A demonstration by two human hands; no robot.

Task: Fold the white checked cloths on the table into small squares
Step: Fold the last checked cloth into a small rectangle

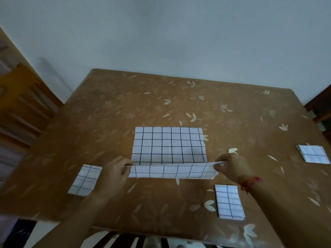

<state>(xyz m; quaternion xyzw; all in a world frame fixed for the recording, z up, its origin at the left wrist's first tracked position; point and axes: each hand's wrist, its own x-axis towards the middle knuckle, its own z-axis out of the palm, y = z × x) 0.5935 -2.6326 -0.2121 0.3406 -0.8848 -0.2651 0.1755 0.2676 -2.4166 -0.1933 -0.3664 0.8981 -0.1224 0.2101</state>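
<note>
**Lifting the near hem for the first fold**

Nearest the viewer, at the front edge of the tabletop [179,97], two finished pieces already lie flat: a folded cloth at front left [84,180], partly behind the left forearm, and a folded cloth at front right [229,202], narrow and stacked in layers. Both sit well apart from the work in hand.

Just beyond them, the left hand [114,173] and the right hand [231,167] each pinch one near corner of the open checked cloth [169,145]. Each grip is clamped on the fabric between thumb and fingers, and the near hem is raised off the surface and turned toward the far side, so a strip shows its paler underside. The remaining cloth lies spread and flat in the middle of the tabletop, its far edge square to the wall.

By my reading, this is the first halving fold, just begun. The next move calls for carrying both corners forward together, keeping the hem taut and level, and laying them on the far corners so the grid lines match before pressing the crease.

Further off, near the right edge, a third folded cloth [312,154] rests alone. No box, tray or other container is in view; the finished squares sit directly on the patterned surface.
</note>
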